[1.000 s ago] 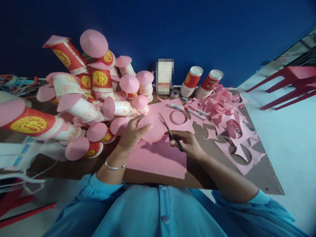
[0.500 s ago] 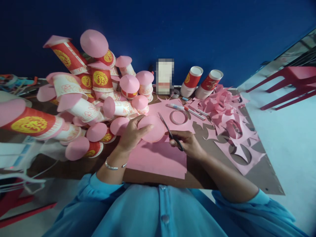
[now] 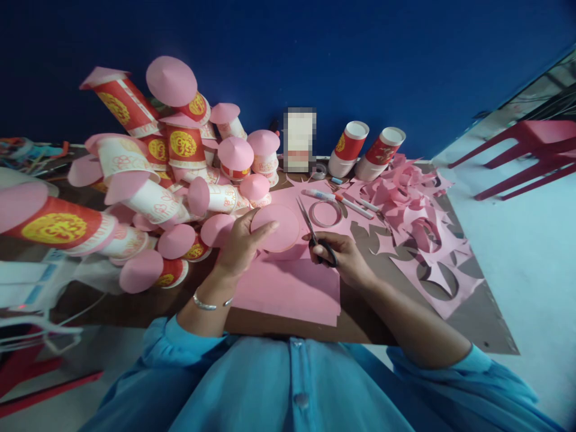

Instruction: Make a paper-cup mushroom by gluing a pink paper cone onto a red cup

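Between thumb and fingers, my left hand (image 3: 245, 245) grips a round pink paper disc (image 3: 279, 231) at its left edge. My right hand (image 3: 342, 255) holds black-handled scissors (image 3: 310, 223), their blades pointing up and away, just right of the disc and apart from it. Below both hands lie pink paper sheets (image 3: 288, 291). Beyond the scissors, a ring-shaped object (image 3: 339, 223), perhaps a roll of tape, rests on more pink paper. Marker pens (image 3: 355, 206) lie just behind it.
Paper cups with pink cone tops (image 3: 182, 144) crowd the table's left side. Two cup stacks (image 3: 348, 150) stand at the back, near a blurred-out upright panel (image 3: 300, 141). Pink paper scraps (image 3: 418, 210) pile up at right. A red stool (image 3: 535, 150) stands on the floor beyond.
The scissors have shifted slightly right, away from the disc, and their blades point more upright. The disc has moved up a little in my left hand.
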{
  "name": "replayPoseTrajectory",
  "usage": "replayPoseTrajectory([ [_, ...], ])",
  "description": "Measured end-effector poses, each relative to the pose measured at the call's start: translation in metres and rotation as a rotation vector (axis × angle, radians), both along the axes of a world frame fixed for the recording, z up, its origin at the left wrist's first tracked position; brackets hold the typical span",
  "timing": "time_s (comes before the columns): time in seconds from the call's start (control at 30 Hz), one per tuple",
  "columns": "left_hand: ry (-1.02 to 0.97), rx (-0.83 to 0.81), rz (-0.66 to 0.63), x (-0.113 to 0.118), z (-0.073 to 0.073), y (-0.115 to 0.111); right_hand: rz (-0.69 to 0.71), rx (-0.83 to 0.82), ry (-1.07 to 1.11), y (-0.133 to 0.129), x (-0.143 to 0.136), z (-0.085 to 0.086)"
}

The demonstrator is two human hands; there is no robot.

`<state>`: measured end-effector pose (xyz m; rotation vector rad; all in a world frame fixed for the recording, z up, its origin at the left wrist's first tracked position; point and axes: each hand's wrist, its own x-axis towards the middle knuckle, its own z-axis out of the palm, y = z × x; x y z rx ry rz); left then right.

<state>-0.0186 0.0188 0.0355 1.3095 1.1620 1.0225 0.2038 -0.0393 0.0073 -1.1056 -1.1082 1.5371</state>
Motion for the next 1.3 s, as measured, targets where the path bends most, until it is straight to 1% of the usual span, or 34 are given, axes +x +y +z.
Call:
replayPoseTrajectory([
  [0.1,-0.061,-0.030,-0.029,0.005,-0.004,-0.002,-0.056,0.035,0.057,0.001,-0.003,-0.005],
  [0.23,-0.028,-0.053,-0.031,0.015,-0.008,-0.008,-0.104,0.041,0.117,0.002,-0.009,-0.009],
  [0.4,-0.006,-0.090,-0.133,0.026,-0.007,-0.016,-0.134,-0.002,0.131,0.003,-0.012,-0.008],
  [0.53,0.000,-0.107,-0.169,0.026,-0.009,-0.017,-0.192,-0.025,0.135,0.004,-0.008,-0.006],
  [0.6,-0.021,-0.101,-0.183,0.023,-0.011,-0.016,-0.182,-0.024,0.133,0.005,-0.006,-0.005],
  [0.73,-0.044,-0.082,-0.176,0.017,-0.013,-0.012,-0.078,-0.016,0.116,0.004,-0.003,-0.005],
  [0.8,-0.071,-0.094,-0.194,0.015,-0.013,-0.010,-0.051,-0.019,0.121,0.004,-0.003,-0.006],
  [0.87,-0.071,-0.117,-0.231,0.015,-0.013,-0.009,-0.043,-0.017,0.124,0.004,-0.003,-0.008],
  [0.93,-0.019,-0.122,-0.268,0.014,-0.012,-0.008,-0.045,-0.004,0.117,0.005,-0.003,-0.010],
  [1.03,0.061,-0.101,-0.307,0.012,-0.010,-0.006,-0.092,0.011,0.108,0.007,-0.001,-0.010],
  [1.1,0.064,-0.109,-0.344,0.011,-0.008,-0.006,-0.132,0.009,0.119,0.009,0.000,-0.009],
  [1.2,0.042,-0.161,-0.443,0.011,-0.003,-0.007,-0.155,0.008,0.125,0.010,0.001,-0.008],
  [1.3,0.039,-0.182,-0.537,0.014,0.000,-0.010,-0.124,0.022,0.106,0.009,0.000,-0.007],
])
